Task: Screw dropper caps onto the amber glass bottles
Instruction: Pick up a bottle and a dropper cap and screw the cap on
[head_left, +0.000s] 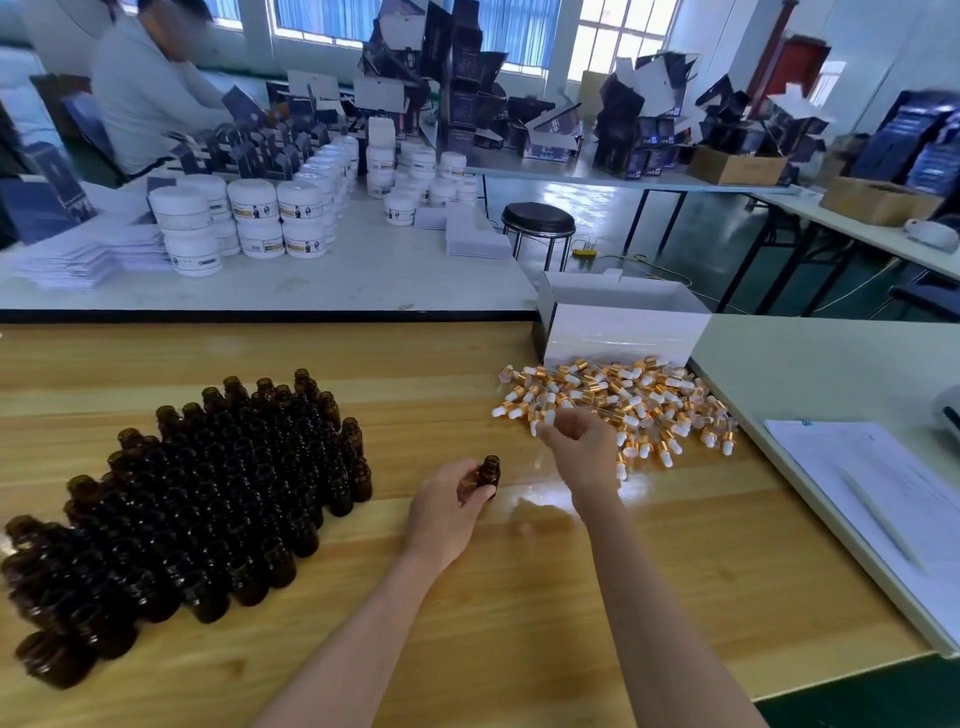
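Daylight is coming through tall windows (322, 21) into a workroom where long white tables (311, 283) are carrying stacked white jars (249, 218) and heaps of dark cartons (639, 135). One person in a pale top (150, 93) is leaning over the far-left table, and one black stool (538, 218) is standing in the aisle. Nearest the camera, a wooden bench (467, 613) is filling the foreground. Amber bottles (208, 493) are standing upright and uncapped in one dense block on its left side, far too many to count singly. Dropper caps (634, 400), gold-collared with white bulbs, are lying in one loose heap on the right, again beyond counting, just in front of one open white box (623, 325). Between block and heap, the left hand (441, 514) is gripping a single bottle (489, 474) by its body, fingers curled round it, neck up and open, clear of the block. The right hand (582, 447) is hovering over the near edge of the heap, fingertips pinching one cap (538, 427) by its white bulb, up and to the right of the held bottle's mouth and not touching it.
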